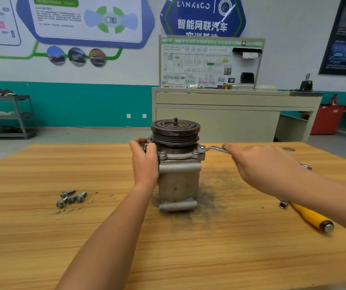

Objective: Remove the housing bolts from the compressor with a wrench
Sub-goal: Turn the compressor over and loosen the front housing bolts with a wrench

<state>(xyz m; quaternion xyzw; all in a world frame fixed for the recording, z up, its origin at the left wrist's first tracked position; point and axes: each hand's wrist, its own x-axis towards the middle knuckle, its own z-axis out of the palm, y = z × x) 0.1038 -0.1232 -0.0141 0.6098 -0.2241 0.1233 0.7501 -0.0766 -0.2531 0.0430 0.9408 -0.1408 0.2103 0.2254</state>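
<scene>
Your left hand (pixel 144 158) grips the top flange of the upright grey cast-metal compressor (pixel 178 181) on the wooden tabletop (pixel 167 248), bracing it against torque. Your right hand (pixel 266 168) holds the silver ring wrench (pixel 214 149), seated on its right-side housing bolt (pixel 201 147).

**Person: two bare hands and two bare forearms, viewed from above by the head camera.**

The left hand (pixel 144 158) appears at centre frame. The left forearm (pixel 109 233) extends from it to the lower edge, left of centre, and is uncovered along its whole visible length, wrist included. The right hand (pixel 260 166) appears at centre right. The right forearm (pixel 335 195) extends from it to the right edge and is likewise uncovered throughout. Both forearms are narrow at the wrist and look broader toward the frame edges, where the wide lens stretches them. Fingernails are too small to assess.
</scene>
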